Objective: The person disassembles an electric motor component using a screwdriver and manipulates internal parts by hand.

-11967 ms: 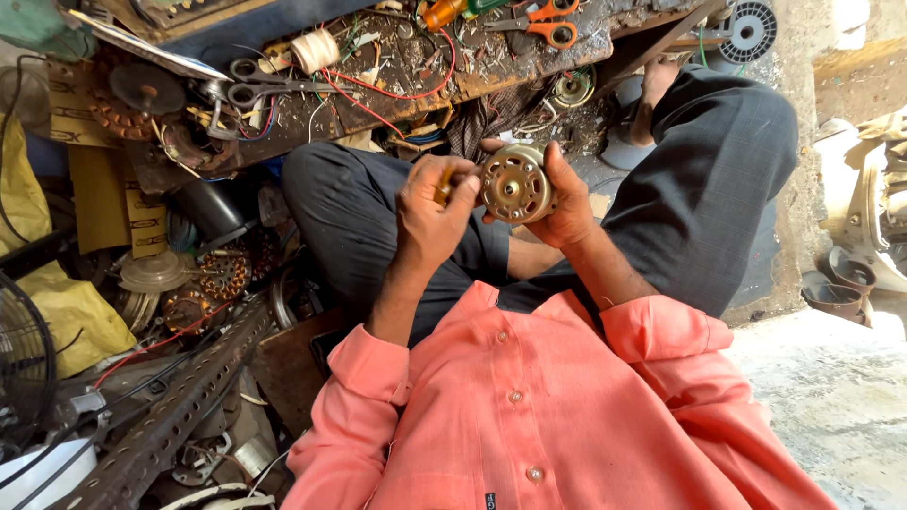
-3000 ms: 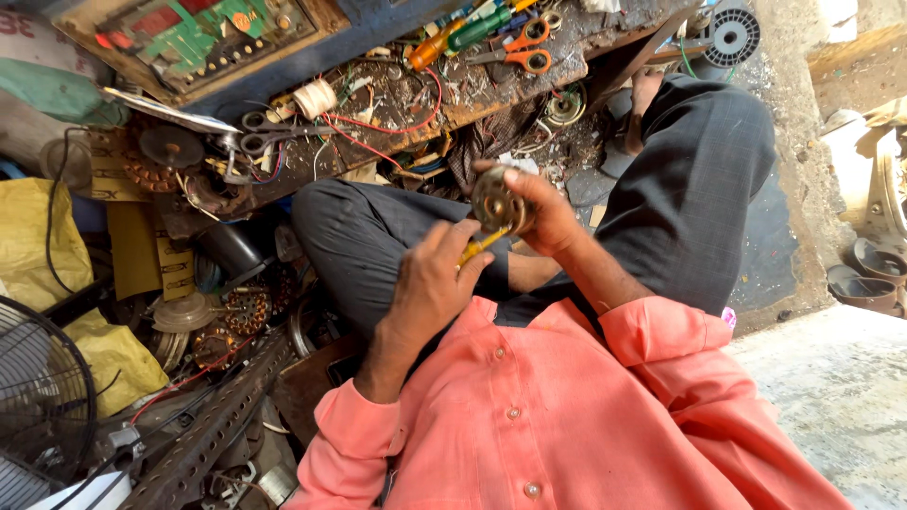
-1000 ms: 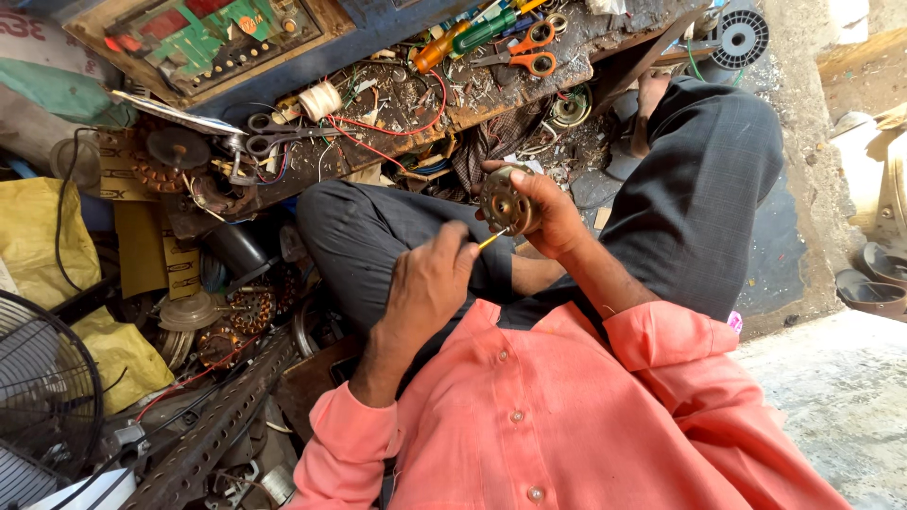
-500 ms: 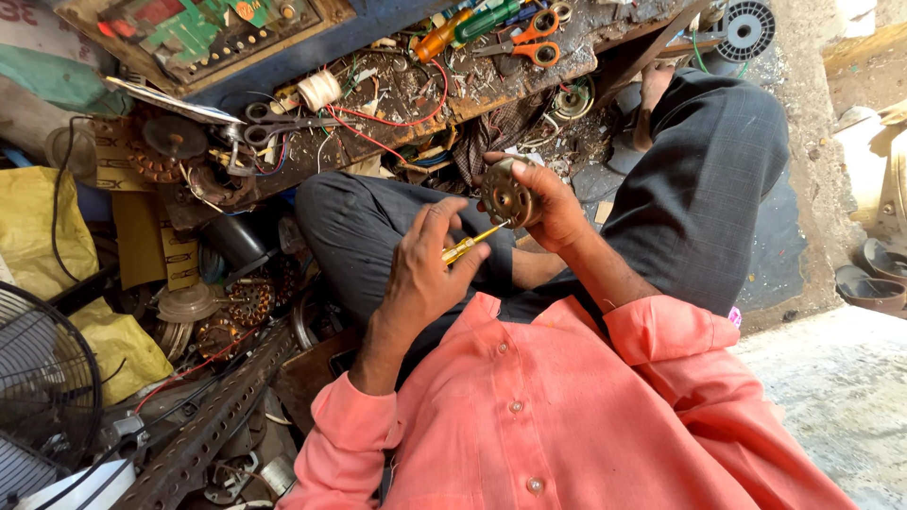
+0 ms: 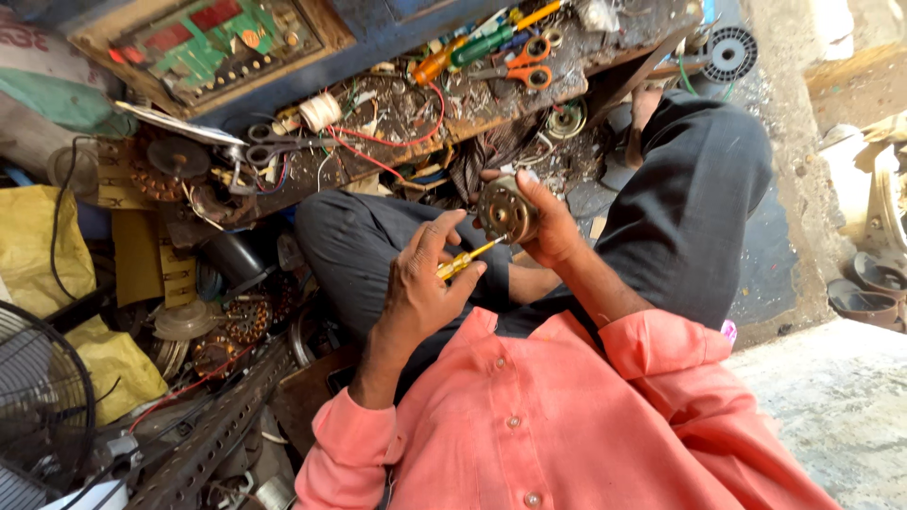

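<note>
My left hand (image 5: 420,288) grips a small yellow-handled screwdriver (image 5: 461,265), its tip reaching the side of a round metal motor part (image 5: 505,210). My right hand (image 5: 556,234) holds that part up over my lap, fingers wrapped around its rim. Both hands are above my crossed legs in dark trousers (image 5: 699,189). My pink shirt (image 5: 567,425) fills the bottom of the view.
A cluttered wooden board (image 5: 397,113) ahead carries orange-handled scissors (image 5: 524,71), screwdrivers (image 5: 472,49), black scissors (image 5: 274,146), red wires and a thread spool (image 5: 321,110). Left lie a fan guard (image 5: 38,397), yellow bags (image 5: 38,246), wound coils (image 5: 248,319) and a perforated metal bar (image 5: 208,444). A concrete ledge (image 5: 831,397) is right.
The motor part, earlier facing me with both hands on it, is now tilted sideways. My left hand has shifted slightly and the screwdriver tip stays at the part's side.
</note>
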